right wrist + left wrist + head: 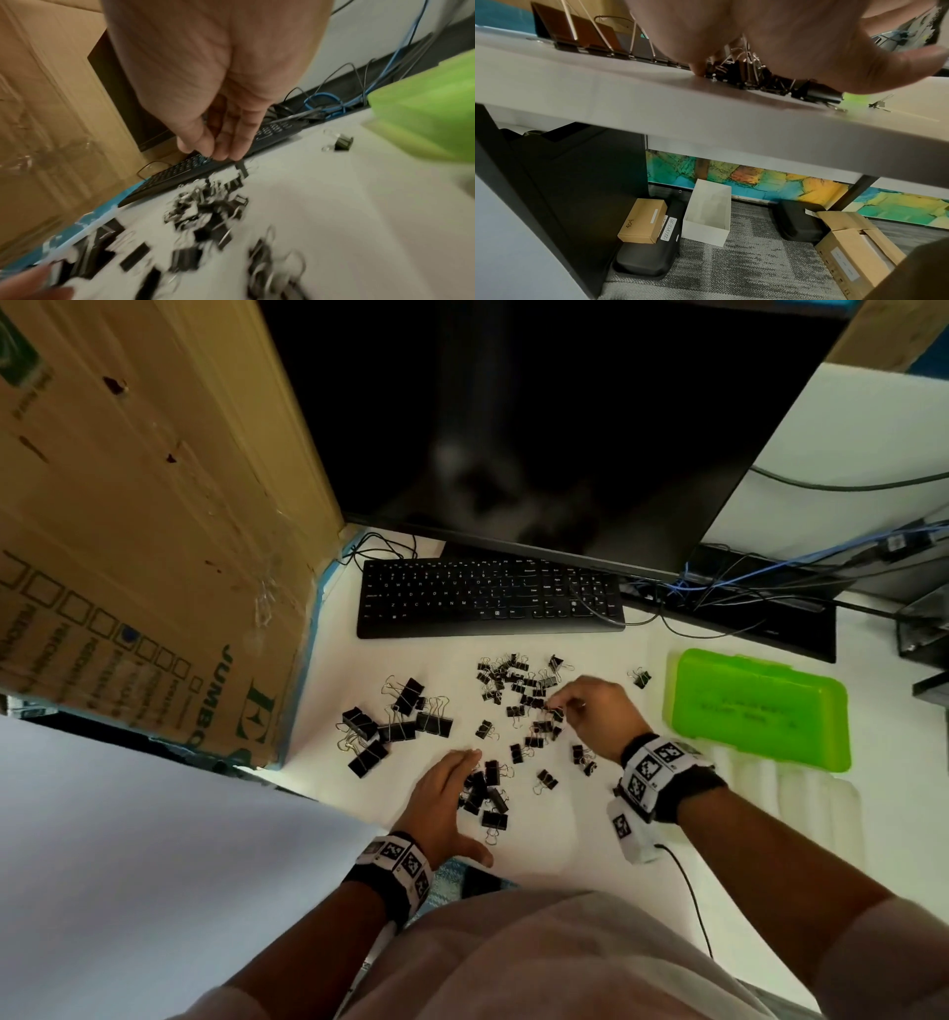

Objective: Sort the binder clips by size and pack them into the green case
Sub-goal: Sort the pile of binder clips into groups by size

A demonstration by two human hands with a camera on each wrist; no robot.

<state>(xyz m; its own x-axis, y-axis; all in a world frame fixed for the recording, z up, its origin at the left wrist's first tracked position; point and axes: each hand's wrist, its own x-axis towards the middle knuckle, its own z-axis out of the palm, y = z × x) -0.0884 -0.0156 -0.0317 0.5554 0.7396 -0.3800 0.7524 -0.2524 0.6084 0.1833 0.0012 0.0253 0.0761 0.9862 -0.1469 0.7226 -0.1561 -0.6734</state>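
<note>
We log: left hand [445, 801] flat, fingers straight, on medium binder clips [485, 796] near the desk [590, 814] edge | right hand [590, 713] fingertips pinching a small clip [552, 711] (blurred) in the scatter | large clips [390, 724] heaped left | green case [760, 711] closed, right.

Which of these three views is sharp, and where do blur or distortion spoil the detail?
Head view: mostly sharp on the binder clips and green case, though wide-angle bending warps the cardboard box. Left wrist view: the left hand is close and soft, the table edge curved. Right wrist view: motion blur smears the clips.
</note>
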